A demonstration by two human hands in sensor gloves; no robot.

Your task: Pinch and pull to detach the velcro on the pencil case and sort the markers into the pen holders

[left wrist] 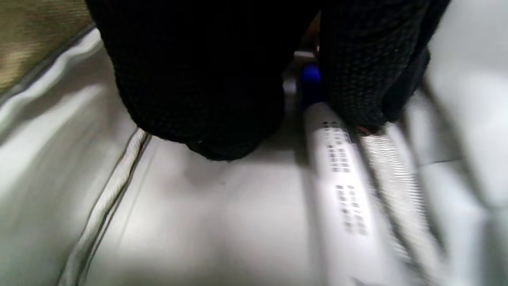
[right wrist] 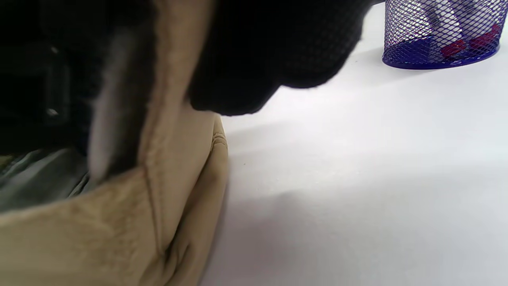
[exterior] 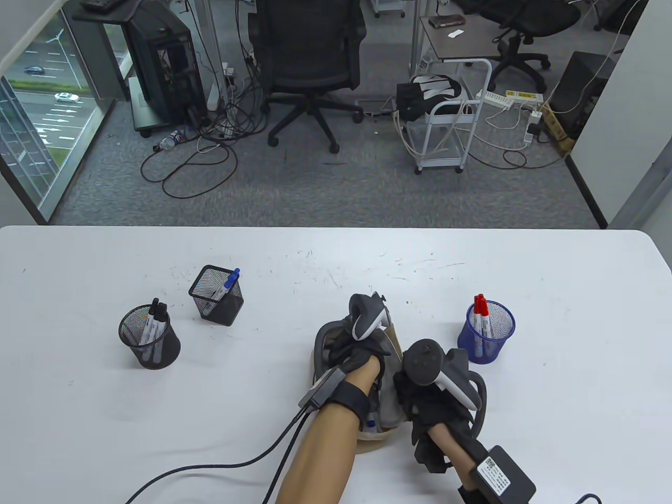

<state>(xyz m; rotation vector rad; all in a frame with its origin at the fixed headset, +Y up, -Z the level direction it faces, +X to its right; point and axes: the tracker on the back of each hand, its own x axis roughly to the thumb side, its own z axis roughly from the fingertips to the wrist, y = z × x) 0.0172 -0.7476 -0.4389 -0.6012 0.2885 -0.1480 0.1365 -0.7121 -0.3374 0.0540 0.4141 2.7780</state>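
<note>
A tan pencil case [exterior: 389, 415] lies open at the table's front middle. My left hand [exterior: 350, 350] reaches into it. In the left wrist view its thumb and a finger [left wrist: 357, 79] close on a white marker with a blue cap [left wrist: 337, 171] lying on the grey lining, with another marker [left wrist: 397, 186] beside it. My right hand [exterior: 417, 396] pinches the case's right edge [right wrist: 166, 131] and holds it up. A round black holder [exterior: 149, 338] has black markers, a square black holder [exterior: 216, 295] one blue marker, and a blue holder [exterior: 485, 331] red markers.
The blue holder [right wrist: 440, 35] stands close to the right of the case. Cables run from both wrists to the table's front edge [exterior: 210, 467]. The white table [exterior: 551, 420] ends behind at an office floor with chairs and a cart.
</note>
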